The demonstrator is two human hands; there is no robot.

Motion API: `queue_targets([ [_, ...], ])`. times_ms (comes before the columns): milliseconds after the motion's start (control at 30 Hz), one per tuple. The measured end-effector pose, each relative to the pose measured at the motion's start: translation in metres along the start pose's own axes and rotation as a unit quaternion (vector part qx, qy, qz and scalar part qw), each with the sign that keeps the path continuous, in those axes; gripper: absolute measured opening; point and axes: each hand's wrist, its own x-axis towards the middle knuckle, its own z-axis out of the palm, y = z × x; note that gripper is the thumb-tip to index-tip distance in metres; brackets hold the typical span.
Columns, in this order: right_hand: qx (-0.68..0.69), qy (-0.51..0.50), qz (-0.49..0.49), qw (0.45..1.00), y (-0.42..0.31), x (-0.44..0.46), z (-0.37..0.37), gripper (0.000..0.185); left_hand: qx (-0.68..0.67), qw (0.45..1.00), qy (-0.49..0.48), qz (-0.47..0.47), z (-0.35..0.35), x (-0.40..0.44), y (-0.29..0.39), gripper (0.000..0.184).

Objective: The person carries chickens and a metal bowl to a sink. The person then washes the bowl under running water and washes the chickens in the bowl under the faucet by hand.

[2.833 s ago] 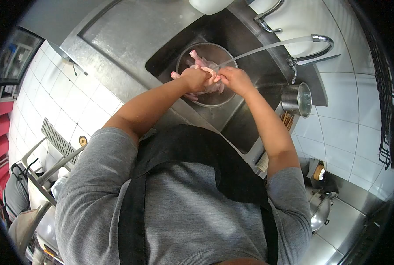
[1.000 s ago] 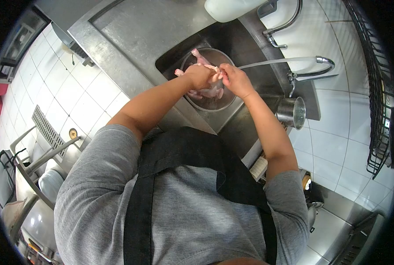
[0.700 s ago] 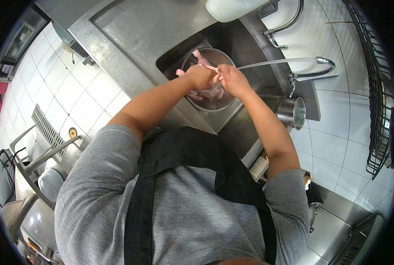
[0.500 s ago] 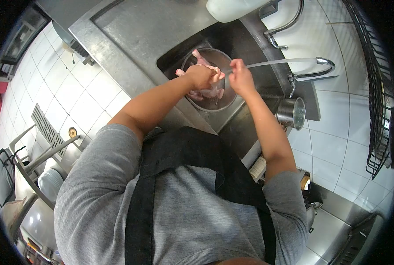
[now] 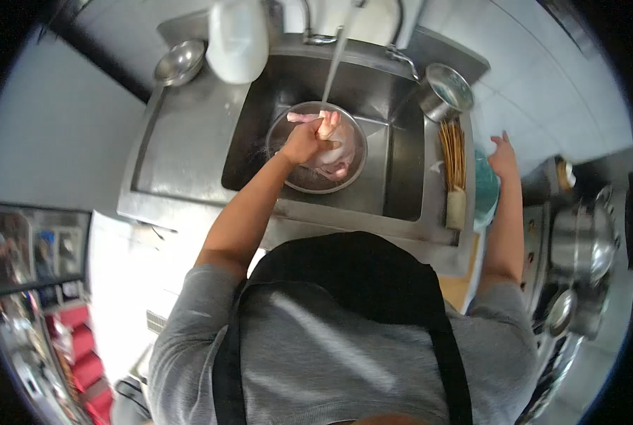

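Observation:
My left hand is closed around part of a raw chicken, which lies in a round metal bowl inside the sink. A pale leg end juts out above the hand. Water runs from the tap down towards the chicken. Off to the right, my right hand is outside the sink with fingers stretched out, holding nothing. It is beside a teal plastic-looking item, partly hidden; whether they touch I cannot tell.
The sink surrounds the bowl. A bundle of thin wooden sticks and a metal pot stand on its right edge. A white jug and metal bowls are at back left. A large pot is far right.
My right hand has left the chicken and moved right, past the sink's edge. My left hand still grips the chicken. The view has turned, showing more of the right side.

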Motion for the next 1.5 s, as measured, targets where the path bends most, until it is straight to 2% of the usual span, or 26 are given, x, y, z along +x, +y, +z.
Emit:
queue_targets([
  [33,-0.043,-0.022,-0.029,0.998,-0.001,-0.013,0.006,0.018,-0.009,1.000,-0.007,0.015,0.004,0.007,0.008,0.049],
  [100,0.140,-0.102,-0.039,0.984,-0.079,-0.009,-0.005,0.015,0.053,0.997,-0.043,-0.031,0.006,0.015,0.031,0.053],
  [133,0.234,-0.102,-0.053,0.965,-0.127,-0.008,-0.018,0.010,0.101,0.991,-0.063,-0.057,0.006,0.020,0.042,0.054],
  [167,0.299,-0.045,-0.116,0.946,-0.157,-0.009,-0.004,0.008,0.148,0.982,-0.080,-0.082,0.006,0.023,0.053,0.055],
  [200,0.315,-0.064,-0.161,0.933,-0.182,-0.005,0.002,0.008,0.175,0.976,-0.093,-0.091,0.008,0.025,0.063,0.056],
  [233,0.395,-0.058,-0.197,0.896,-0.209,-0.004,0.013,0.008,0.196,0.971,-0.103,-0.089,0.009,0.025,0.066,0.055],
  [300,0.438,-0.029,-0.249,0.863,-0.249,0.000,0.023,0.011,0.232,0.961,-0.120,-0.091,0.009,0.024,0.068,0.054],
  [400,0.409,-0.038,-0.321,0.854,-0.272,0.008,0.035,0.018,0.255,0.954,-0.130,-0.090,0.005,0.016,0.074,0.053],
  [500,0.390,-0.103,-0.351,0.845,-0.277,0.017,0.037,0.020,0.291,0.939,-0.126,-0.130,-0.001,0.009,0.080,0.053],
  [600,0.322,-0.134,-0.394,0.850,-0.285,0.023,0.035,0.019,0.303,0.935,-0.129,-0.129,-0.006,0.006,0.080,0.054],
  [700,0.276,-0.078,-0.485,0.826,-0.293,0.028,0.043,0.020,0.293,0.938,-0.128,-0.137,-0.010,0.003,0.075,0.054],
  [800,0.268,-0.025,-0.533,0.802,-0.306,0.029,0.063,0.021,0.279,0.939,-0.107,-0.168,-0.012,0.000,0.063,0.054],
  [900,0.286,-0.008,-0.517,0.807,-0.323,0.029,0.075,0.023,0.248,0.953,-0.077,-0.155,-0.012,-0.002,0.048,0.053],
  [1000,0.346,-0.044,-0.328,0.878,-0.329,0.040,0.065,0.026,0.217,0.953,-0.061,-0.205,-0.017,-0.004,0.039,0.053],
  [1067,0.402,0.002,-0.210,0.891,-0.319,0.066,0.063,0.029,0.212,0.955,-0.038,-0.203,-0.019,-0.002,0.033,0.048],
  [1100,0.380,0.007,-0.120,0.917,-0.308,0.081,0.060,0.030,0.209,0.956,-0.028,-0.204,-0.020,-0.003,0.030,0.046],
  [1133,0.385,0.063,0.000,0.921,-0.293,0.098,0.063,0.030,0.208,0.959,-0.023,-0.194,-0.023,-0.006,0.040,0.047],
  [1167,0.389,0.231,0.007,0.892,-0.267,0.119,0.086,0.031,0.199,0.961,-0.017,-0.190,-0.025,-0.005,0.039,0.049],
  [1200,0.413,0.195,0.168,0.874,-0.253,0.123,0.068,0.034,0.188,0.964,-0.010,-0.187,-0.027,-0.004,0.036,0.051],
  [1233,0.337,0.250,0.158,0.894,-0.235,0.133,0.082,0.039,0.177,0.966,-0.004,-0.187,-0.029,-0.003,0.030,0.053],
  [1267,0.386,0.212,0.231,0.867,-0.223,0.137,0.100,0.044,0.178,0.966,0.002,-0.188,-0.031,0.000,0.022,0.053],
  [1400,0.280,0.068,0.231,0.929,-0.225,0.135,0.095,0.048,0.142,0.975,-0.002,-0.169,-0.041,0.009,0.025,0.056],
  [1500,0.321,0.090,0.259,0.907,-0.216,0.153,0.106,0.050,0.152,0.974,-0.025,-0.168,-0.052,0.014,0.031,0.057],
])
